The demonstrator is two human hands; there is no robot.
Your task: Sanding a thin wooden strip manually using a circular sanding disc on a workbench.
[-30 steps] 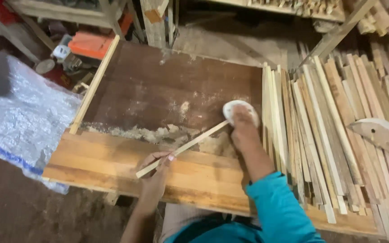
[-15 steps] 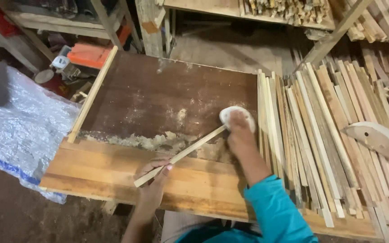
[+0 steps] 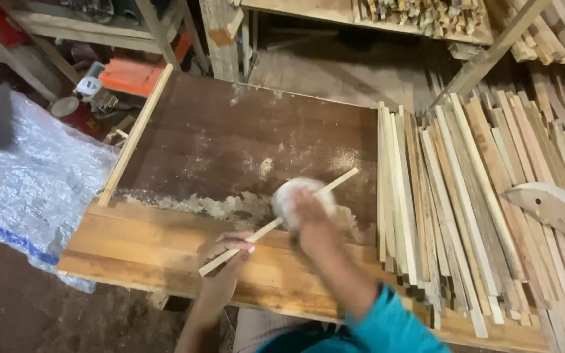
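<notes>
A thin pale wooden strip (image 3: 342, 179) lies slanted across the dark brown board (image 3: 230, 144). My left hand (image 3: 225, 256) pinches its near end over the lighter plank (image 3: 145, 252). My right hand (image 3: 308, 212), blurred by motion, presses a whitish pad (image 3: 284, 196) against the middle of the strip. A teal sleeve (image 3: 380, 323) covers my right forearm. A ridge of pale sawdust (image 3: 191, 204) runs along the seam between board and plank.
A thick bed of wooden strips (image 3: 472, 196) fills the right side, with a curved metal blade (image 3: 550, 208) lying on it. One loose slat (image 3: 135, 134) edges the board's left side. A plastic sheet (image 3: 27, 183) lies at left. An orange tool (image 3: 129, 77) sits behind.
My right hand with the pad has slid from the strip's far end down toward its middle. My left hand keeps the near end in place.
</notes>
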